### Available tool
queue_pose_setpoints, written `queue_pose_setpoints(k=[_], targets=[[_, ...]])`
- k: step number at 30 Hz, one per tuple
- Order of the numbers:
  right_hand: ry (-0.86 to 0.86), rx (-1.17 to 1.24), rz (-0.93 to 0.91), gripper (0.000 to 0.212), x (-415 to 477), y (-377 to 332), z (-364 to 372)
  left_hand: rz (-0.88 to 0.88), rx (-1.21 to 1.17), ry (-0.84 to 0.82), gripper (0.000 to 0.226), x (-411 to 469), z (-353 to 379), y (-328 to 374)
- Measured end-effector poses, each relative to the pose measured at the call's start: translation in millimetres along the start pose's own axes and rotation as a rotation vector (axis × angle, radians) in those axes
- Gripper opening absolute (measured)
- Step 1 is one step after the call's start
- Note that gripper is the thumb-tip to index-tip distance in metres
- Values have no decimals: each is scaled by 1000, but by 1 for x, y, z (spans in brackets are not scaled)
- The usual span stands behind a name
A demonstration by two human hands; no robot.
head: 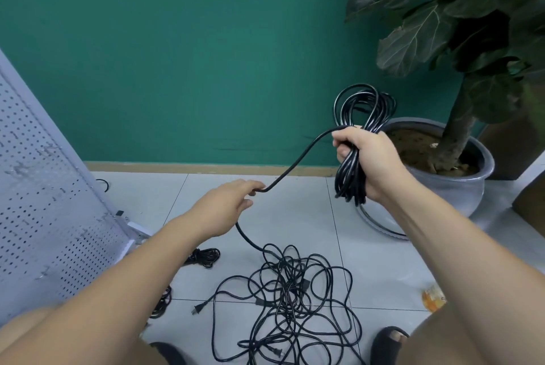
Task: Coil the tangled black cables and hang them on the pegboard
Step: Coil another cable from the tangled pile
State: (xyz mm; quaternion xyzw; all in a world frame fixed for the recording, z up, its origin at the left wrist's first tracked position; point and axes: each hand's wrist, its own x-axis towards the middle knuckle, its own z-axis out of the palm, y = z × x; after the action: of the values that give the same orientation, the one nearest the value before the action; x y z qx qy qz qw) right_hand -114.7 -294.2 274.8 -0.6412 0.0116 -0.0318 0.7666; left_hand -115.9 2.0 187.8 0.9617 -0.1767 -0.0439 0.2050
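Observation:
My right hand (368, 158) grips a bundle of black cable loops (361, 111), raised in front of the green wall. One strand of that black cable (298, 158) runs down and left to my left hand (227, 205), which pinches it between thumb and fingers. Below my left hand the strand drops into a tangled pile of black cables (292, 300) on the tiled floor, with plugs showing at its edges. The white pegboard (44, 202) leans at the left; nothing hangs on the part in view.
A large potted plant in a grey pot (460, 185) stands right behind my right hand. Small coiled black cables (206, 257) lie by the pegboard's foot. An orange wrapper (433, 300) lies on the floor at right. My feet in black slippers show at the bottom.

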Motion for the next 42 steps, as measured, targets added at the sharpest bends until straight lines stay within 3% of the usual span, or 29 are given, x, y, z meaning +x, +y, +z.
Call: queue_pose_setpoints(k=[2,4,6,9,13,17,20,21,23,26,32,37,42], targets=[[-37,-7,25,23,-5,7,10,3,271,14,46,0,11,5],[-38,-54,35,19,-11,12,19,57,228,109,61,-2,20,23],[-49,-97,19,18,-16,18,28,96,-92,190,53,-5,25,50],[-85,-107,16,19,-20,22,35,-8,-518,295,13,-10,29,81],[-90,-200,-53,26,-21,23,34,-21,-795,394,20,-17,20,97],[-196,-504,-121,29,-22,30,29,-4,-778,564,26,-15,1,100],[-333,-661,-128,12,-30,38,33,-6,-651,612,32,-9,-10,94],[-364,-678,-126,21,-32,39,35,-20,-618,632,32,-9,-12,95],[-402,-671,-115,39,-35,42,37,-59,-672,670,26,-8,-13,98],[-394,-695,-101,23,-38,47,40,-98,-815,729,7,-8,-11,106],[-450,-600,-53,12,-49,47,48,-80,-909,772,13,-2,-19,115],[-535,-460,8,46,-60,41,53,-187,-966,706,18,7,-14,113],[-547,-367,10,13,-62,44,57,-174,-1133,756,15,13,-14,123]])
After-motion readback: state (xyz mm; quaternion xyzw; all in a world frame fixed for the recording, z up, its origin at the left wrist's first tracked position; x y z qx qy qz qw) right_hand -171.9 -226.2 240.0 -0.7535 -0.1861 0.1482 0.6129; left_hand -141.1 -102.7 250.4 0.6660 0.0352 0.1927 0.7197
